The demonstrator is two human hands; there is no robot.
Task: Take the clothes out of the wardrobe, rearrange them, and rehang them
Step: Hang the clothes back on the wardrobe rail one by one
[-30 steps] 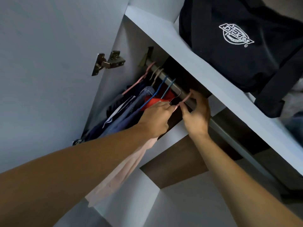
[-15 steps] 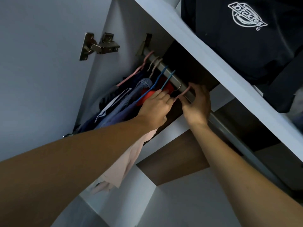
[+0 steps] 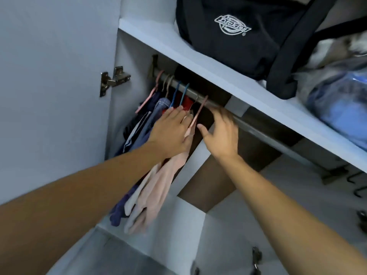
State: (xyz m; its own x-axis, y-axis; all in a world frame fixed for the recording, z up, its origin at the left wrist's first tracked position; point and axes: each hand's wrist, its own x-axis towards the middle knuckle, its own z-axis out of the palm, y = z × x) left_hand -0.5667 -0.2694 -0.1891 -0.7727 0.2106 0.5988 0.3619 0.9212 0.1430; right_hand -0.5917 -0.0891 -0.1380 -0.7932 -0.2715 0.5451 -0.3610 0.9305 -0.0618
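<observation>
A pink hanger [image 3: 200,111] hooks over the wardrobe rod [image 3: 213,100], and a pale pink garment [image 3: 156,195] hangs from it. My left hand [image 3: 172,132] lies with straight fingers against the top of that garment beside the hanger; its thumb is hidden. My right hand [image 3: 220,133] hovers just right of the hanger, fingers spread and holding nothing, thumb close to the hanger's arm. To the left on the rod hang jeans [image 3: 162,104], a red garment [image 3: 185,102] and dark navy clothes [image 3: 137,132] on blue hangers [image 3: 176,92] and pink ones.
A black bag [image 3: 238,30] with a white logo sits on the white shelf [image 3: 198,62] above the rod, next to a blue plastic-wrapped bundle [image 3: 337,108]. The wardrobe door [image 3: 55,76] stands open at left on a metal hinge [image 3: 113,80]. Hooks show at far right.
My right hand has let go of the pink hanger's hook and opened, dropping below the rod. My left hand's fingers have straightened over the garment. The camera view has tilted down.
</observation>
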